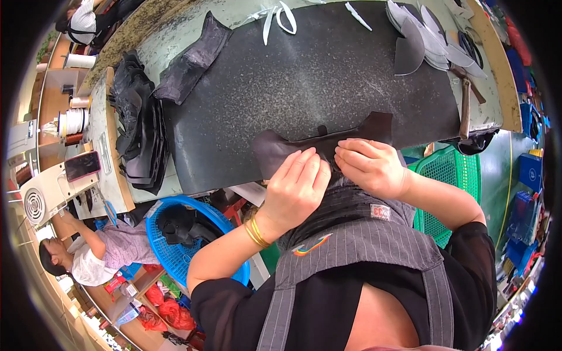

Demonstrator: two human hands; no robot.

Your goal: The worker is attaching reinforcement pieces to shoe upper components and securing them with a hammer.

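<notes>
A dark, shaped leather piece (377, 126) lies at the near edge of the black work mat (281, 76). Its two ends flare out to either side, and a small tab stands up from its far edge. My left hand (297, 186) is closed with its fingertips pinching the near edge of the leather, left of the middle. Close beside it, my right hand (370, 168) pinches the same edge with its fingers bent over it. The thumbs and the part of the leather between the hands are mostly hidden.
Stacked black pieces (140, 123) and a folded dark piece (196, 58) lie left. Grey-white cut pieces (430, 44) and wooden-handled tools (466, 105) are at the far right. A blue basket (167, 237) and green basket (445, 169) flank me. Another person (99, 251) works at left.
</notes>
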